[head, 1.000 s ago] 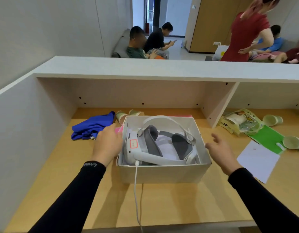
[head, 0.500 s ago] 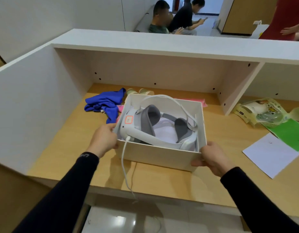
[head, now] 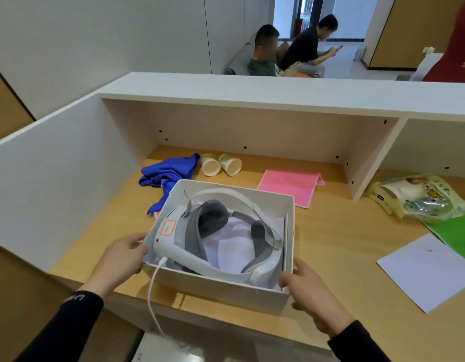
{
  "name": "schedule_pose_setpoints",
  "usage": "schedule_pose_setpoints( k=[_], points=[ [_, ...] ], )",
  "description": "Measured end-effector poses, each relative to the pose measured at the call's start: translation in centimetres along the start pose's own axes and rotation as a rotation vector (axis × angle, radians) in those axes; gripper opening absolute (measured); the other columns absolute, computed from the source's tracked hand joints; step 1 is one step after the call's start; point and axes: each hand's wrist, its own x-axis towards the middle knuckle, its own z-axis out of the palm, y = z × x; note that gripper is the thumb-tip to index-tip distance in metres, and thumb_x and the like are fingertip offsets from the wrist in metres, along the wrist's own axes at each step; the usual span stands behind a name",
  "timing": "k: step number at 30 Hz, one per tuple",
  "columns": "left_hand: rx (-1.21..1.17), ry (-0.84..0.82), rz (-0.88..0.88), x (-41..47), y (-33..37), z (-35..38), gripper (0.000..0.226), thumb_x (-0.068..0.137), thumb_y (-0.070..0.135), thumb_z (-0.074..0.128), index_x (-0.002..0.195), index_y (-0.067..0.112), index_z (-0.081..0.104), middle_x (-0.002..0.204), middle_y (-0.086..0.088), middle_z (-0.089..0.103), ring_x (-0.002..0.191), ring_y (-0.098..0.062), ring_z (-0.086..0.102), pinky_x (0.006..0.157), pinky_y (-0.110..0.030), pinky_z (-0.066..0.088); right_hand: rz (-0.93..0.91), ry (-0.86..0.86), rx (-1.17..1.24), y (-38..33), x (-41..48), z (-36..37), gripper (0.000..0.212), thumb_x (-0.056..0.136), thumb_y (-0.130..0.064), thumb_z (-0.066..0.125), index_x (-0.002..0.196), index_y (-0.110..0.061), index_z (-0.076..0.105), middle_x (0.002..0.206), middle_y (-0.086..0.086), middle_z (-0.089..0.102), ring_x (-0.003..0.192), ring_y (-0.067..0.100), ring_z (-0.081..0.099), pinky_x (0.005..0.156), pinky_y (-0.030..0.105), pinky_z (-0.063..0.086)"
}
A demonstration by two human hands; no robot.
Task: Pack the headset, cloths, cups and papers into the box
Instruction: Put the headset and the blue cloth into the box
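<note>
Both hands grip the white box at the lower centre of the frame: the left hand closed on its near-left corner, the right hand clamped on its near-right corner. The headset already lies inside, its white cable trailing over the front wall and off the desk edge. The box sits at the desk's near edge; steadying it squarely, level and clear of the drop, and tucking the cable in, would serve the step best. Beyond it, at centre frame, a blue cloth touches the box's far-left corner, two paper cups lie on their sides, and a pink cloth lies flat. White paper and green paper wait at right beside a plastic bag. The wooden desk is a white-walled cubicle; people sit in the room at upper centre.
</note>
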Motion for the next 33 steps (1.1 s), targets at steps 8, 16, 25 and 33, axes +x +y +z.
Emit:
schedule_pose_setpoints(
  k=[8,16,25,33],
  points=[
    [-0.069,0.120,-0.006,8.5,0.9,-3.2,0.029,0.088,0.023,0.053,0.114,0.012,0.062,0.108,-0.012,0.066,0.094,-0.026,0.062,0.083,-0.038,0.046,-0.252,0.344,0.025,-7.7,5.3,-3.5,0.043,0.091,-0.019,0.045,0.133,-0.016,0.046,0.136,0.009,0.052,0.122,0.024,0.049,0.104,0.048,0.040],
    [0.204,-0.013,0.177,22.9,1.6,-2.6,0.079,0.073,0.022,0.073,0.143,0.014,0.035,0.146,-0.012,0.042,0.132,-0.029,0.042,0.106,-0.039,0.038,-0.364,0.352,-0.266,-17.8,12.3,-0.1,0.023,0.085,-0.011,0.056,0.102,-0.024,0.063,0.098,-0.002,0.070,0.095,0.014,0.063,0.096,0.040,0.047],
    [0.692,-0.053,0.298,31.2,2.6,2.9,0.093,0.079,0.038,0.067,0.150,0.016,0.009,0.138,-0.015,0.045,0.120,-0.039,0.047,0.092,-0.046,0.044,-0.276,0.328,-0.318,-17.6,15.4,1.2,0.016,0.091,-0.012,0.053,0.097,-0.023,0.062,0.093,-0.005,0.070,0.086,0.006,0.066,0.083,0.027,0.051],
    [0.208,0.268,0.493,27.4,6.8,0.0,0.034,0.071,0.037,0.054,0.079,0.006,0.064,0.080,-0.020,0.064,0.079,-0.037,0.060,0.067,-0.037,0.043,-0.325,0.349,-0.194,-15.7,15.3,-0.2,0.021,0.091,-0.005,0.050,0.101,-0.015,0.064,0.092,-0.002,0.070,0.078,0.003,0.066,0.069,0.015,0.052]
  ],
)
